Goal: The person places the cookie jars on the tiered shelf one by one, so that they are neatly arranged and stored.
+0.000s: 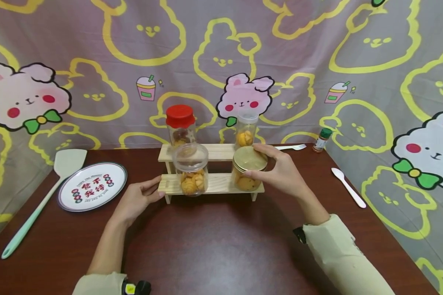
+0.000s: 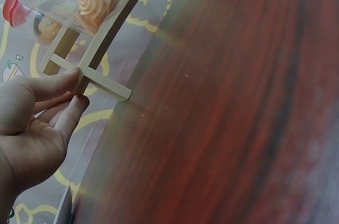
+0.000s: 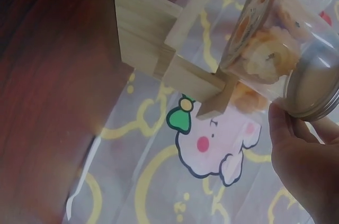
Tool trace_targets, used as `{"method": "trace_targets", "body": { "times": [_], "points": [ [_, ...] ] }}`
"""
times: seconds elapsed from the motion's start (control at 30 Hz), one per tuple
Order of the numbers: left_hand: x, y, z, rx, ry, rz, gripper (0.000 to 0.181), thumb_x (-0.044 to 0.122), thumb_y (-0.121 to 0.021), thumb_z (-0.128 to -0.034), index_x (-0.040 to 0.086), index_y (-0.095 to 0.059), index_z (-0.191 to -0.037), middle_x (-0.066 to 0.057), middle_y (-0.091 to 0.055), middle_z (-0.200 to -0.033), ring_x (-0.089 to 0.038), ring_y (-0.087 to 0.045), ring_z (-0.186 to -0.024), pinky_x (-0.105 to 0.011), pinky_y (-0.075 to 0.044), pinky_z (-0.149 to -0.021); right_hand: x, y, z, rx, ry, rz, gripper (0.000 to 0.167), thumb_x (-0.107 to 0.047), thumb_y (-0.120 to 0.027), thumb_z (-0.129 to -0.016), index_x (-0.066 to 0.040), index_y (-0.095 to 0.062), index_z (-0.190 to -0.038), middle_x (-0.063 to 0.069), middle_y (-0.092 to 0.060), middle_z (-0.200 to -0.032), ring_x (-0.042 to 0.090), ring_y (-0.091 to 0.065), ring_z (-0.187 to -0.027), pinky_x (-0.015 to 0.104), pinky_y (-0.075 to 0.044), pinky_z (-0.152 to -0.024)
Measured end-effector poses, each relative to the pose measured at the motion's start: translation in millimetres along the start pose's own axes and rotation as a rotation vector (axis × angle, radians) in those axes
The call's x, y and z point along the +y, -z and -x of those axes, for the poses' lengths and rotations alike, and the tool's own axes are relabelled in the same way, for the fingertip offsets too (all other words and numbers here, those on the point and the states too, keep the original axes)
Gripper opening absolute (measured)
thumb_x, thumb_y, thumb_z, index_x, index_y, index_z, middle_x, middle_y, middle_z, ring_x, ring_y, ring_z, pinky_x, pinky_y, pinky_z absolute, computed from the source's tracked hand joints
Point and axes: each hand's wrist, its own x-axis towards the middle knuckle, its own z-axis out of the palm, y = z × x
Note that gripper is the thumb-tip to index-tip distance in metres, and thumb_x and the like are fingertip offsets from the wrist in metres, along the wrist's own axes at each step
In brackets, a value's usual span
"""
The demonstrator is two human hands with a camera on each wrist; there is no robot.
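Observation:
A two-step wooden rack (image 1: 220, 183) stands on the table, bearing several clear jars of cookies. With thumb and fingers, my left hand (image 1: 135, 201) pinches the left end of its lower step, seen close in the left wrist view. My right hand (image 1: 283, 172) holds the gold-lidded jar (image 1: 248, 182) by its lid, at the right end of that step. A clear-lidded jar (image 1: 192, 176) sits on the left part of the lower step. Behind, on the upper step, are a red-lidded jar (image 1: 180, 123) and a slim jar with a whitish lid (image 1: 245, 133).
To the left lie a white plate (image 1: 68, 192) with printed characters and a spatula (image 1: 33, 219). On the right are a white spoon (image 1: 348, 188), a fork (image 1: 293, 147) and a small green-capped bottle (image 1: 321, 141). A patterned curtain (image 1: 302, 49) hangs behind the table.

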Motion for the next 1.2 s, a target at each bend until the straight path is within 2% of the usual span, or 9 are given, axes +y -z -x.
{"method": "trace_targets", "body": {
  "times": [0.1,0.23,0.37,0.57,0.83,1.2],
  "points": [
    [0.4,0.4,0.5,-0.002,0.005,0.001,0.06,0.006,-0.069,-0.0972,-0.004,-0.043,-0.151,-0.023,-0.042,-0.151,-0.031,-0.043,-0.138,-0.018,-0.048,-0.097,0,-4,-0.1,-0.005,0.009,0.005,0.076,-0.019,-0.095,-0.072,0.002,-0.061,-0.137,0.012,-0.061,-0.138,0.024,-0.054,-0.129,0.039,-0.047,-0.103],
    [0.2,0.7,1.1,-0.003,0.008,0.004,0.06,0.005,-0.068,-0.0973,-0.004,-0.042,-0.151,-0.023,-0.042,-0.152,-0.031,-0.043,-0.138,-0.018,-0.048,-0.096,0,-8,-0.4,-0.014,0.013,0.011,0.078,-0.018,-0.095,-0.071,0.003,-0.061,-0.137,0.013,-0.059,-0.14,0.024,-0.053,-0.13,0.038,-0.047,-0.101],
    [-0.2,0.8,0.9,-0.001,-0.002,0.009,0.06,0.005,-0.068,-0.0972,-0.005,-0.042,-0.15,-0.023,-0.042,-0.152,-0.032,-0.043,-0.138,-0.018,-0.048,-0.096,-1,-10,-0.7,-0.024,0.009,0.02,0.08,-0.02,-0.096,-0.071,0.003,-0.06,-0.138,0.014,-0.058,-0.142,0.025,-0.051,-0.132,0.041,-0.047,-0.102],
    [0.2,0.5,-0.6,-0.004,-0.005,0.003,0.06,0.005,-0.068,-0.0975,-0.006,-0.041,-0.15,-0.025,-0.042,-0.151,-0.033,-0.043,-0.138,-0.019,-0.048,-0.097,0,-13,-1.2,-0.027,0.01,0.031,0.08,-0.021,-0.095,-0.071,0.004,-0.059,-0.138,0.013,-0.059,-0.141,0.026,-0.048,-0.137,0.044,-0.042,-0.111],
    [0.1,0.5,-1.9,-0.003,-0.006,-0.009,0.06,0.005,-0.068,-0.0975,-0.006,-0.041,-0.151,-0.025,-0.043,-0.15,-0.032,-0.044,-0.137,-0.019,-0.048,-0.097,4,-16,-1.9,-0.024,0.022,0.005,0.08,-0.018,-0.095,-0.071,0.006,-0.058,-0.138,0.016,-0.06,-0.14,0.027,-0.051,-0.132,0.046,-0.045,-0.106],
    [-2.2,0.8,-1.2,0.002,0.01,-0.026,0.061,0.007,-0.069,-0.0975,-0.004,-0.041,-0.151,-0.026,-0.043,-0.15,-0.032,-0.045,-0.136,-0.021,-0.048,-0.098,8,-18,-1.2,-0.03,-0.003,0.014,0.08,-0.02,-0.095,-0.072,0.005,-0.058,-0.139,0.015,-0.058,-0.142,0.027,-0.05,-0.134,0.046,-0.044,-0.107]
  ]
}}
